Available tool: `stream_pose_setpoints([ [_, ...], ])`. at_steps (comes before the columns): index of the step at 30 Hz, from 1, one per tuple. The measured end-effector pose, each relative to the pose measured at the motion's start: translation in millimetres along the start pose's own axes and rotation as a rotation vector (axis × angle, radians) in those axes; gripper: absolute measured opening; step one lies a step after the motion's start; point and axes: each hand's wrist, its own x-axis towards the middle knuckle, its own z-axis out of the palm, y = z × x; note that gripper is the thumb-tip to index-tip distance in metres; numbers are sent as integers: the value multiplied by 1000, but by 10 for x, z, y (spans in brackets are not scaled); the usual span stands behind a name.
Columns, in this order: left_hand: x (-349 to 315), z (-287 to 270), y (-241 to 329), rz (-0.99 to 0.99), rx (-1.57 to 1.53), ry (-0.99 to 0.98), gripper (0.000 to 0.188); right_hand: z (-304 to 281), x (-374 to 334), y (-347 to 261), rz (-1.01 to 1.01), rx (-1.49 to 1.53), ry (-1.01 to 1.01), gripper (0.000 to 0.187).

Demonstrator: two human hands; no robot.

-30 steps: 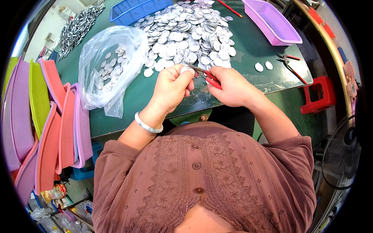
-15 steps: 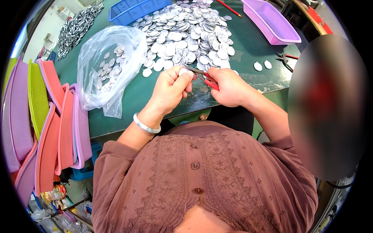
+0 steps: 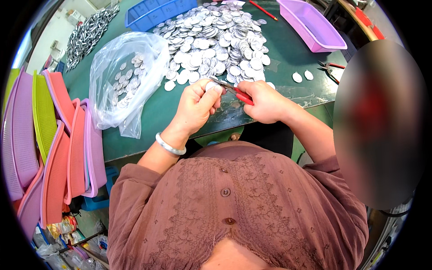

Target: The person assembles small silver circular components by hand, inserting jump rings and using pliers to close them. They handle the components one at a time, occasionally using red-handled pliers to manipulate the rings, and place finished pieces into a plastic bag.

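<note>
Since the earlier frame, handwork is shifting slightly left. We are observing a green table (image 3: 290, 45) bearing a disc pile (image 3: 211, 41); at the pile's near edge, the right hand (image 3: 267, 103) is gripping pliers (image 3: 243, 96), the left hand (image 3: 194, 105) pinching one disc (image 3: 210, 86) by their tips.

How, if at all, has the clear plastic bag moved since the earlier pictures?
No; the clear plastic bag keeps its place relative to the blue plastic bin on the green tabletop.

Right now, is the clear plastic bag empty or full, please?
Partly filled: silvery discs lie inside the clear plastic bag, leaving much of it slack.
</note>
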Motion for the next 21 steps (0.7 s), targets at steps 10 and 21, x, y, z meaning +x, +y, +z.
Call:
stream_pose_setpoints([
  [10,145,14,128,-111,-106,18,17,-34,-14,116,14,-63,121,30],
  [21,182,198,126,-132,-137,-43,14,-646,-506,804,238,-235,445,54],
])
